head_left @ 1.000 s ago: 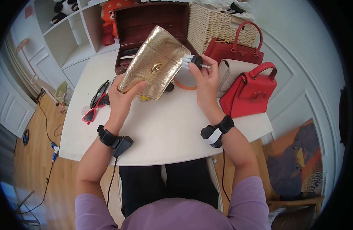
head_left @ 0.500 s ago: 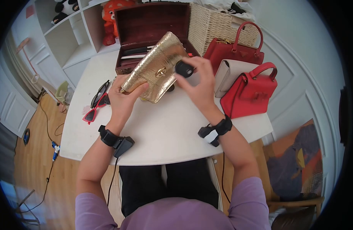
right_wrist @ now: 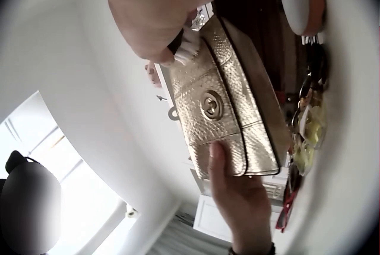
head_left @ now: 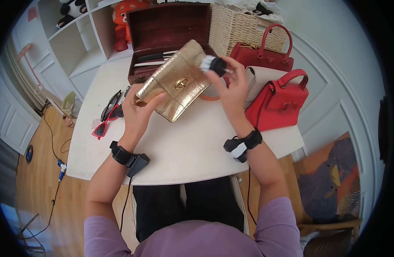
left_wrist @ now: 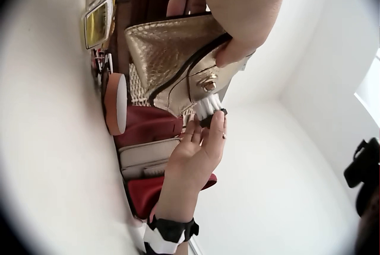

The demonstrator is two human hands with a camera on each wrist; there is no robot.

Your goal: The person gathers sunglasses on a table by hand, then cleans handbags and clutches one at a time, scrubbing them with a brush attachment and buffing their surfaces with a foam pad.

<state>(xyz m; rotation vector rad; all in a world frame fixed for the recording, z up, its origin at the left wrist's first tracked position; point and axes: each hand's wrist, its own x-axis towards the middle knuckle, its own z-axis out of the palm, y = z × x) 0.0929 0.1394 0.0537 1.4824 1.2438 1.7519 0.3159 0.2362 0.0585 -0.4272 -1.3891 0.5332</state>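
A gold, snakeskin-textured clutch bag with a round turn-lock is held up above the table. My left hand grips its lower left corner, thumb across the front flap and the other fingers behind, hidden in the head view. In my right hand is a small round brush with a black base and white bristle tufts, pinched between thumb and fingers. Its bristles face the clutch's upper right part; in the right wrist view the white bristles overlap the flap near that end.
Behind the clutch stands an open dark-red wooden chest. To the right are a dark red handbag, a beige bag and a bright red handbag. Sunglasses lie at the left, a wicker basket behind.
The right hand swept the brush in over the clutch's front, then drew it back up and right, bristles turning into sight. The clutch shifted slightly right and down in the left hand.
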